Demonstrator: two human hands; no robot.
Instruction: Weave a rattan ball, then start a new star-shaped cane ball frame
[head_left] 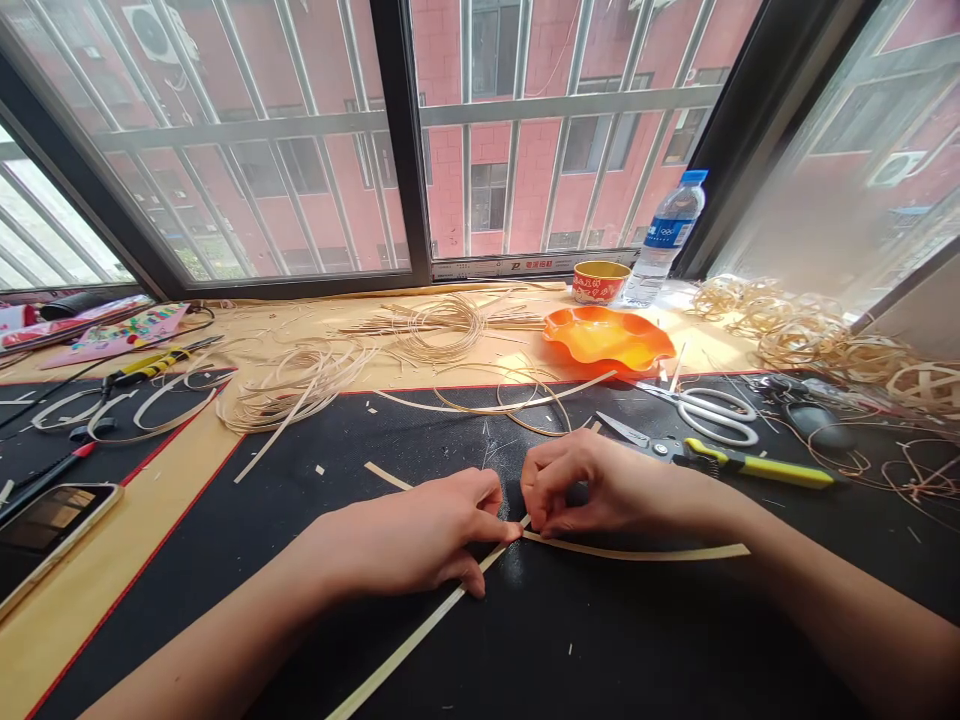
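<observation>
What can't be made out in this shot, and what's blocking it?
Head view:
- Where the flat cane strips meet: hidden by the left hand and right hand.
- Phone: cut off by the left edge.
- Cane coils: cut off by the right edge.
- Water bottle label: too small to read.

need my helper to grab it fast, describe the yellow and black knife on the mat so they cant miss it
On the black work mat, look beyond the person's right hand. The utility knife lies there, its bare blade pointing left and its yellow-and-black grip right, below white-handled scissors. Unlike the yellow-handled tool far left, it has an exposed blade.
</observation>
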